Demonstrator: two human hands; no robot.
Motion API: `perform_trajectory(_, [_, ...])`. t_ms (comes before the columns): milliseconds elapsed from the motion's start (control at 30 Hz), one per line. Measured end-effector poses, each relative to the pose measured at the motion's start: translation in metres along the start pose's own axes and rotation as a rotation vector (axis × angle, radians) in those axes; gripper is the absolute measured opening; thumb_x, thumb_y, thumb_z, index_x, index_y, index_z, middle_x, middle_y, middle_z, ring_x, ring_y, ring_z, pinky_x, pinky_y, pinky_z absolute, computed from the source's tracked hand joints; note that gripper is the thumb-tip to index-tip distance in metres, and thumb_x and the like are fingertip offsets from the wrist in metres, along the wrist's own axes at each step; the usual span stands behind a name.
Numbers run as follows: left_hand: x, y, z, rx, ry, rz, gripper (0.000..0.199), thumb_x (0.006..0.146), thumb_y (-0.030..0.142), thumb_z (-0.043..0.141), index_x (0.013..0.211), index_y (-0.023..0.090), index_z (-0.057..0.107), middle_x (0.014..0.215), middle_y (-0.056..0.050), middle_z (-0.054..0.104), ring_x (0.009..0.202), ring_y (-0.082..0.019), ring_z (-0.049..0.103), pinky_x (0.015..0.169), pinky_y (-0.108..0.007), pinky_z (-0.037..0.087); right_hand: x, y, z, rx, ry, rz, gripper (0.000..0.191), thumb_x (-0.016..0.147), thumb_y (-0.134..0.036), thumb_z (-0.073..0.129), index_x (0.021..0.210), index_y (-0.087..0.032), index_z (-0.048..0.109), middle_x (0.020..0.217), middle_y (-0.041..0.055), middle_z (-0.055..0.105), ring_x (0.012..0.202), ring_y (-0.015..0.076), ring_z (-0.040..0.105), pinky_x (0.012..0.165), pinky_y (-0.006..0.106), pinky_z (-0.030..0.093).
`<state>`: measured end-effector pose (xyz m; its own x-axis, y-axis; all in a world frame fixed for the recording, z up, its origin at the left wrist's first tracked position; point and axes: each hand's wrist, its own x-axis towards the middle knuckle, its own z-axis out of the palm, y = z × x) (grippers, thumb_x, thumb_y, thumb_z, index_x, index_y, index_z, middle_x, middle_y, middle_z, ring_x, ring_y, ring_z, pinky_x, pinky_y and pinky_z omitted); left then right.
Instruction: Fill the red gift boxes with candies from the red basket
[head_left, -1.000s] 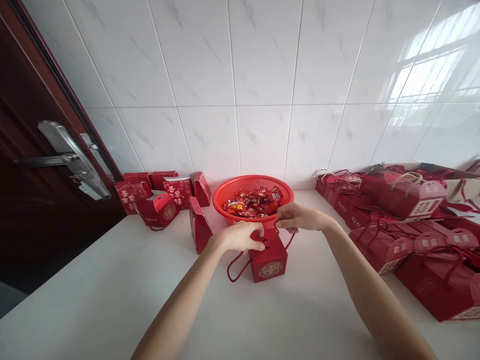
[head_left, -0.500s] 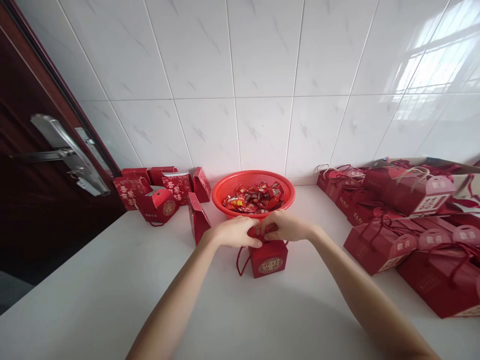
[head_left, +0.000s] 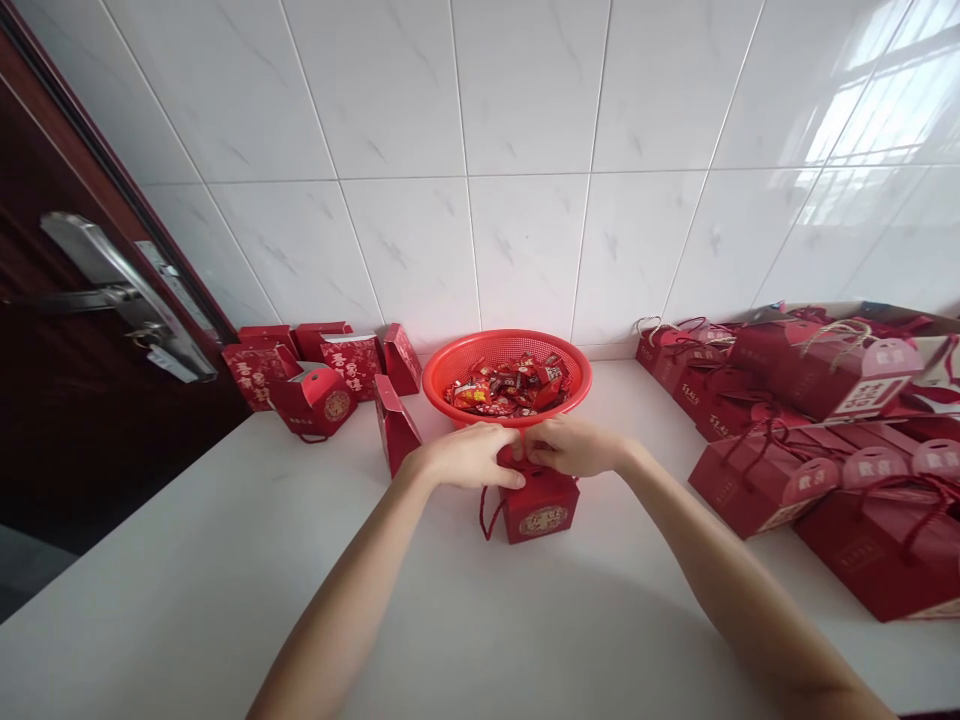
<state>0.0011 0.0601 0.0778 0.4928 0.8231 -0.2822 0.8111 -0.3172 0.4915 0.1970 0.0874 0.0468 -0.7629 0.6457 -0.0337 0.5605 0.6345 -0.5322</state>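
A small red gift box (head_left: 541, 512) with a gold round emblem stands upright on the white table in front of me. From its left side hangs a dark red cord handle (head_left: 491, 515). My left hand (head_left: 478, 458) grips the top flaps from the left, its thumb lying along the front edge. On the right, my right hand (head_left: 568, 446) has its fingers curled onto the same flaps. The fingertips of both hands and most of the flaps are hidden. Just behind the hands sits a red plastic basket (head_left: 442, 385) holding wrapped candies (head_left: 510, 388).
Several red boxes (head_left: 352, 365) stand at the back left, with another single box (head_left: 396, 428) left of my hands. A large pile of red corded boxes (head_left: 825, 370) fills the right side. A tiled wall (head_left: 525, 250) closes the back; a dark door (head_left: 75, 400) is at left.
The view has tilted slightly downward, so everything sits a little higher or lower in frame. Both hands stay on the box top, with small finger shifts at the flaps.
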Motion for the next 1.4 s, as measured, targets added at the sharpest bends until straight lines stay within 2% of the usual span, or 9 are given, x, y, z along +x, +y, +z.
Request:
perform_trajectory(167, [0.001,-0.001,0.0,0.014,-0.005,0.023,0.028,0.074,0.039,0.067,0.096,0.022,0.064,0.103,-0.006,0.068,0.09,-0.027,0.064,0.062,-0.028,0.042,-0.001,-0.002,-0.003,-0.043,0.12,0.064,0.017,0.09,-0.012,0.049,0.087,-0.018,0.064,0.076,0.0035,0.064,0.06,0.012,0.049,0.055,0.025,0.033])
perform_trajectory(300, [-0.002,0.001,-0.002,-0.047,0.033,0.04,0.033,0.068,0.037,0.071,0.098,0.023,0.064,0.1,-0.004,0.069,0.087,-0.026,0.066,0.063,-0.029,0.043,-0.01,-0.004,-0.014,0.067,0.155,0.067,0.011,0.086,-0.012,0.053,0.089,-0.018,0.061,0.063,-0.0029,0.055,0.054,0.0101,0.042,0.052,0.024,0.032])
perform_trajectory(433, [-0.003,0.001,-0.005,-0.148,0.033,0.019,0.041,0.063,0.022,0.065,0.104,0.022,0.064,0.093,-0.003,0.07,0.078,-0.025,0.068,0.059,-0.028,0.044,-0.022,-0.002,-0.027,0.27,0.204,0.047,0.015,0.082,-0.016,0.057,0.096,-0.018,0.062,0.063,-0.0038,0.056,0.056,0.0108,0.05,0.054,0.023,0.039])
perform_trajectory(567, [-0.003,-0.003,-0.008,-0.16,0.056,0.013,0.038,0.062,0.016,0.058,0.1,0.021,0.063,0.109,-0.006,0.069,0.077,-0.022,0.069,0.057,-0.027,0.045,-0.032,0.003,-0.038,0.402,0.299,0.03,0.014,0.081,-0.026,0.062,0.093,-0.018,0.063,0.067,-0.0008,0.06,0.061,0.0133,0.057,0.057,0.026,0.047])
perform_trajectory(733, [-0.016,-0.004,-0.022,-0.564,0.207,0.044,0.029,0.072,0.021,0.063,0.101,0.018,0.062,0.121,-0.009,0.063,0.059,-0.01,0.063,0.065,-0.032,0.054,-0.044,0.0,-0.048,0.533,0.401,0.052,0.02,0.081,-0.035,0.069,0.09,-0.017,0.067,0.072,0.0007,0.064,0.061,0.0127,0.06,0.062,0.028,0.05])
perform_trajectory(867, [-0.026,0.004,-0.028,-0.91,0.286,0.208,0.031,0.076,0.026,0.072,0.105,0.017,0.063,0.118,-0.01,0.062,0.085,-0.017,0.067,0.076,-0.035,0.058,-0.049,-0.015,-0.05,0.621,0.442,0.04,0.025,0.081,-0.039,0.073,0.091,-0.017,0.067,0.081,0.0041,0.069,0.07,0.0159,0.065,0.068,0.031,0.052])
perform_trajectory(1000, [-0.026,0.02,-0.02,-1.13,0.323,0.315,0.032,0.078,0.024,0.072,0.108,0.018,0.063,0.123,-0.009,0.061,0.112,-0.025,0.06,0.088,-0.04,0.058,-0.048,-0.032,-0.042,0.628,0.486,0.056,0.028,0.079,-0.035,0.075,0.099,-0.018,0.065,0.08,0.003,0.07,0.074,0.0172,0.066,0.069,0.031,0.053])
perform_trajectory(1200, [-0.022,0.043,-0.003,-1.261,0.362,0.379,0.026,0.078,0.022,0.067,0.104,0.018,0.061,0.118,-0.008,0.065,0.117,-0.027,0.06,0.095,-0.043,0.054,-0.041,-0.047,-0.026,0.674,0.529,0.02,0.037,0.079,-0.033,0.075,0.11,-0.02,0.06,0.074,0.0004,0.069,0.072,0.0182,0.067,0.064,0.032,0.053])
perform_trajectory(1400, [-0.022,0.044,0.0,-1.292,0.406,0.378,0.027,0.077,0.021,0.066,0.103,0.018,0.06,0.115,-0.006,0.067,0.116,-0.026,0.061,0.097,-0.042,0.052,-0.033,-0.052,-0.018,0.737,0.642,0.014,0.037,0.078,-0.032,0.075,0.109,-0.02,0.059,0.071,-0.0016,0.067,0.065,0.0163,0.066,0.061,0.03,0.053])
